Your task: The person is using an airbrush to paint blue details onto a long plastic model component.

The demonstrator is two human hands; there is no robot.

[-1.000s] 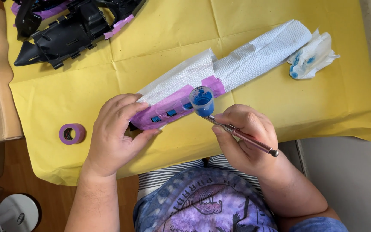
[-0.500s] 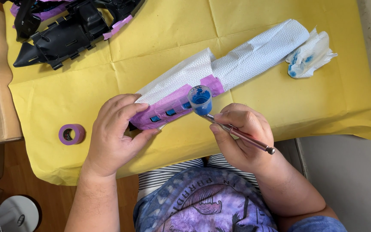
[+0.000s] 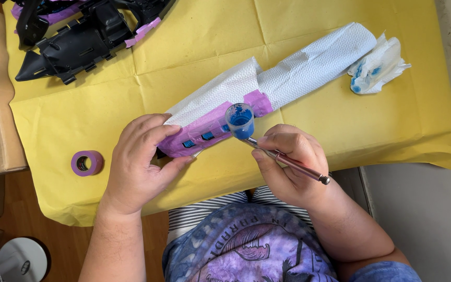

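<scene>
Two hands on the job: my left hand (image 3: 137,167) clamps a long part masked in purple tape (image 3: 199,133), three small blue windows showing, its far end wrapped in white paper towel (image 3: 309,65). It lies on the yellow paper (image 3: 105,104) over the bench, long axis diagonal, pointing up-right away from me. My right hand (image 3: 288,162) pinches a thin brush (image 3: 288,159) and holds a small cup of blue paint (image 3: 240,119) against the part.

- Yellow paper sheet (image 3: 340,136) covers the table.
- Purple masking tape, with blue windows, wraps the part (image 3: 197,137).
- Blue paint fills the small cup (image 3: 240,120).
- Purple tape roll (image 3: 86,163) at nine o'clock.
- White tissue (image 3: 377,68), blue-stained, at two o'clock.
- Black plastic parts (image 3: 79,42) at eleven o'clock.
</scene>
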